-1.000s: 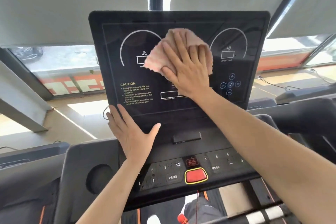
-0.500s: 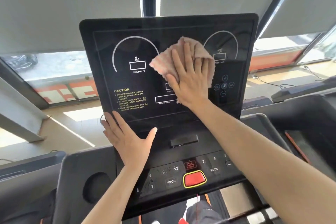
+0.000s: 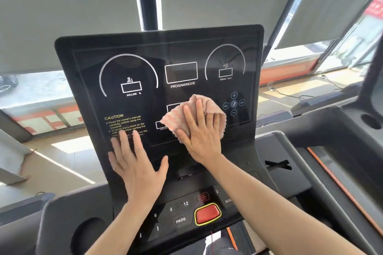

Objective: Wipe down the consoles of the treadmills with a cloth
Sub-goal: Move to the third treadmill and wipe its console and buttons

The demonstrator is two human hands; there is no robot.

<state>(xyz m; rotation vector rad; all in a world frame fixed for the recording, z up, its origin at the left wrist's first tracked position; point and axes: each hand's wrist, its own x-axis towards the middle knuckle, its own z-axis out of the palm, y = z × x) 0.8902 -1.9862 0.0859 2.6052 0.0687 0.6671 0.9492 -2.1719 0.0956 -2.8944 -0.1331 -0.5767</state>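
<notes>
A black treadmill console (image 3: 157, 47) tilts up in front of me, with white dial markings and a yellow CAUTION text. My right hand (image 3: 200, 132) lies flat with straight fingers on a pink cloth (image 3: 215, 109), pressing it against the lower middle of the screen. My left hand (image 3: 135, 163) rests flat and spread on the console's lower left, its fingertips over the caution text. Below the screen is a button panel with a red stop button (image 3: 207, 214).
A cup holder recess (image 3: 89, 234) sits in the tray at lower left. Another treadmill's frame (image 3: 342, 151) stands close on the right. Window blinds hang behind the console, and cables lie on the floor at the right.
My right hand has slid the cloth down from the screen's upper middle to its lower middle. The left hand stays on the lower left. The view has tilted, showing the console lower.
</notes>
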